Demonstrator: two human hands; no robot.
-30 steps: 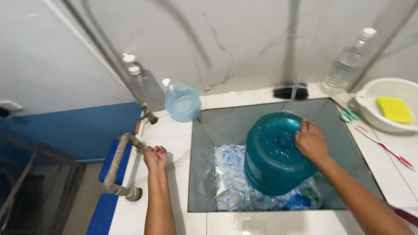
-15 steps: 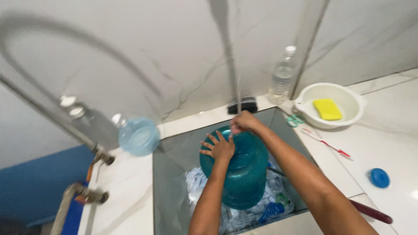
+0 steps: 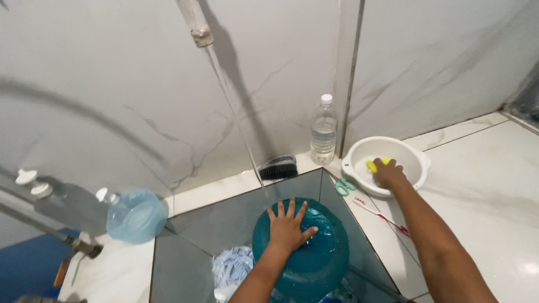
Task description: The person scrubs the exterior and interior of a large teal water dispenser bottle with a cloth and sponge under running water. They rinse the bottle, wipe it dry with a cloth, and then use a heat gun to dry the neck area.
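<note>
A large teal water jug [image 3: 306, 264] lies in a glass-walled basin [image 3: 230, 216]. My left hand [image 3: 287, 224] rests flat on top of the jug with its fingers spread. My right hand [image 3: 388, 173] reaches into a white plastic bowl [image 3: 412, 157] on the ledge and closes on a yellow sponge [image 3: 373, 164]. A thin stream of water [image 3: 236, 123] falls from a pipe [image 3: 193, 22] above down toward the jug.
A clear plastic bottle [image 3: 324, 130] and a black brush [image 3: 278, 167] stand against the wall. Green scissors [image 3: 344, 186] and a red-and-white toothbrush [image 3: 382, 215] lie on the ledge. A light blue bottle [image 3: 136, 215] sits at the left. Blue-white cloth [image 3: 233, 266] lies in the basin.
My right hand left the jug and moved right into the white bowl onto the sponge. My left hand stays on the jug. The camera view has shifted right and upward.
</note>
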